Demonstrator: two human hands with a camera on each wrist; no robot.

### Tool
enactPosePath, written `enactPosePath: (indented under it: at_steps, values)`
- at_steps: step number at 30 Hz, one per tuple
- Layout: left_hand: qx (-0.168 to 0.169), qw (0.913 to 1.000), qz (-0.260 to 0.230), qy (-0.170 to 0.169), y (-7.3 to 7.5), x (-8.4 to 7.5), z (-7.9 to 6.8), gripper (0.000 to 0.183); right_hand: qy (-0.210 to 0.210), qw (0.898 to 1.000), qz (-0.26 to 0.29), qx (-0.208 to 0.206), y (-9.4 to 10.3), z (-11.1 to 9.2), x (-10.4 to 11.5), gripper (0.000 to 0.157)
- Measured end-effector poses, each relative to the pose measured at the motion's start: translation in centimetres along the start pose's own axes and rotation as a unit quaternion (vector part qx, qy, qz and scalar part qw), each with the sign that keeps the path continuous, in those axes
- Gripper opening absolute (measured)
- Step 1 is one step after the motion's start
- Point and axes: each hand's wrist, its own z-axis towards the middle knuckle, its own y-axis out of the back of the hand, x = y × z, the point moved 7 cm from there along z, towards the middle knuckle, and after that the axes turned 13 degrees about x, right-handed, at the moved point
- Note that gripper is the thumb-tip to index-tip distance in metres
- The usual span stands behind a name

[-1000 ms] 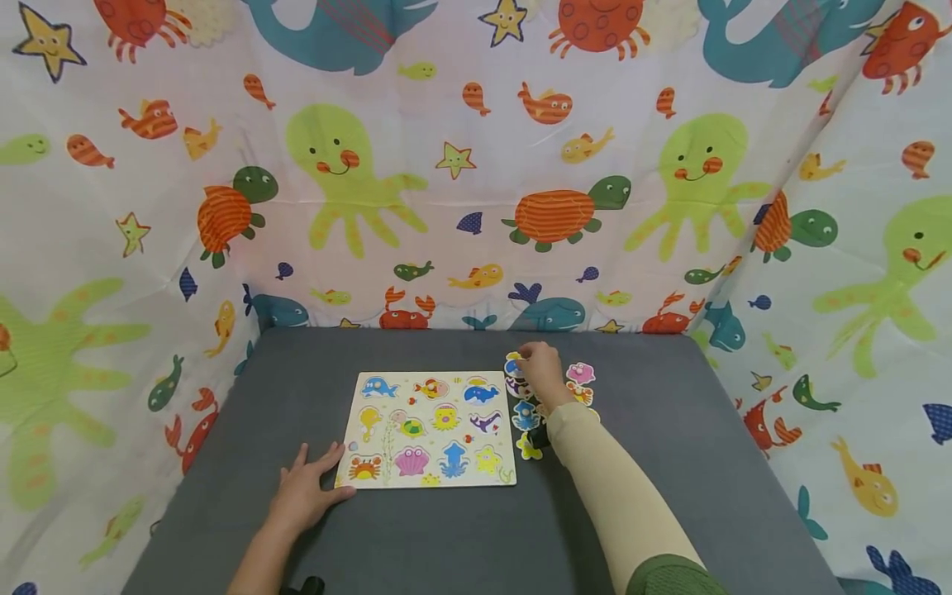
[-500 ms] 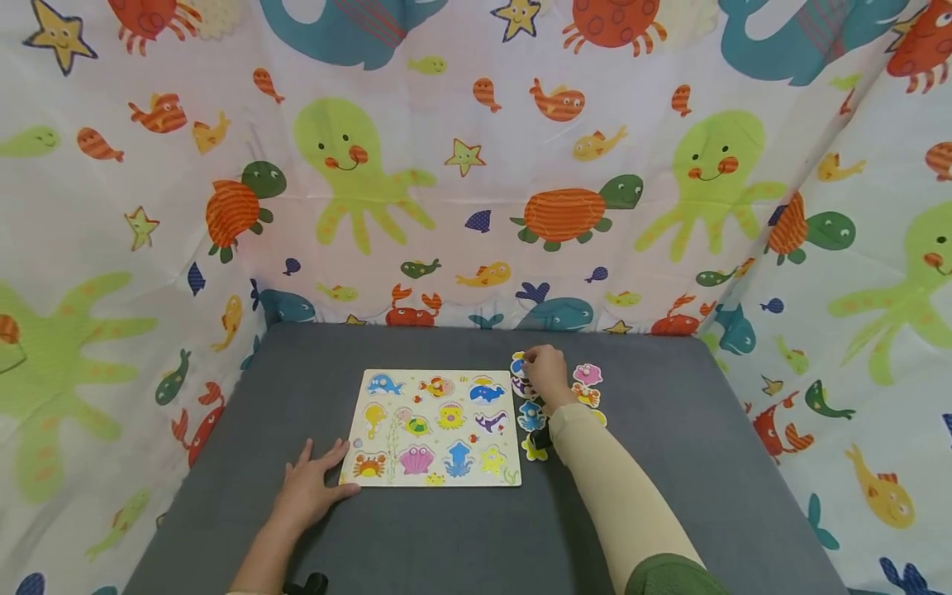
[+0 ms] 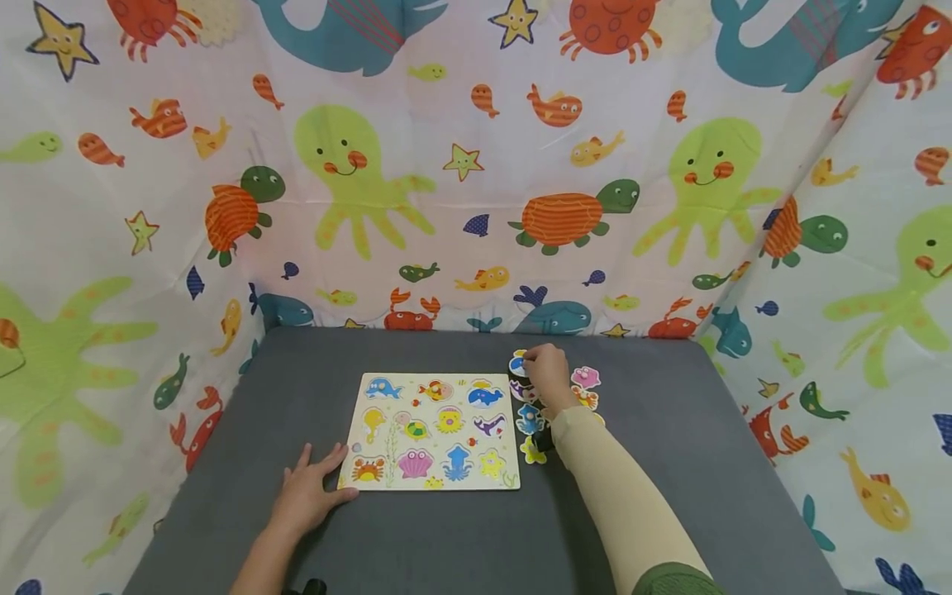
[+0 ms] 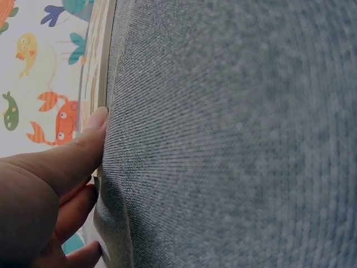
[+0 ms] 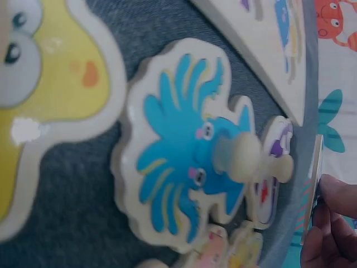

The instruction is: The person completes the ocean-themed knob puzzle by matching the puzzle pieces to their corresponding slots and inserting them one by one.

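- The right-hand grip (image 3: 549, 372) is pinching a blue-and-yellow flat wooden piece (image 3: 516, 364), just outside the far-right corner of the pale rectangular wooden board (image 3: 437, 443).
- The left-hand grip (image 3: 307, 487), unclenched, is touching the board's near-left corner.

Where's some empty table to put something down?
There's bare table on the near side of the puzzle board, between the left hand and right sleeve, and more right of that sleeve. It's crowded at the board's right edge, where loose pieces lie by the right hand.

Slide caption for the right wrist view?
Right hand holds a puzzle piece beyond a blue squid piece lying on grey cloth.
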Motion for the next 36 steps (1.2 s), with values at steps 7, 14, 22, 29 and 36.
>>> enactPosePath:
  at_steps: [7,14,22,29,36]
  values:
    - [-0.005,1.0000,0.002,0.001,0.1,-0.1,-0.1,0.096,0.006,1.000,-0.001,-0.005,0.3,-1.0,1.1,0.019]
    - [0.005,1.0000,0.002,0.007,-0.4,0.4,-0.5,0.098,0.000,1.000,-0.003,0.007,-1.3,-2.7,1.3,0.017]
    - [0.001,0.9999,-0.013,0.000,0.2,0.1,-0.3,0.098,0.028,1.000,-0.013,0.001,-1.8,-3.0,3.6,0.015]
    - [-0.005,0.9999,-0.011,-0.008,0.6,0.2,-0.3,0.096,0.045,0.998,-0.008,0.030,-3.2,-3.7,5.1,0.015]
    - [-0.008,0.9998,-0.010,-0.014,0.1,0.0,-0.4,0.095,0.031,0.998,-0.029,0.047,-4.2,-4.4,5.1,0.016]
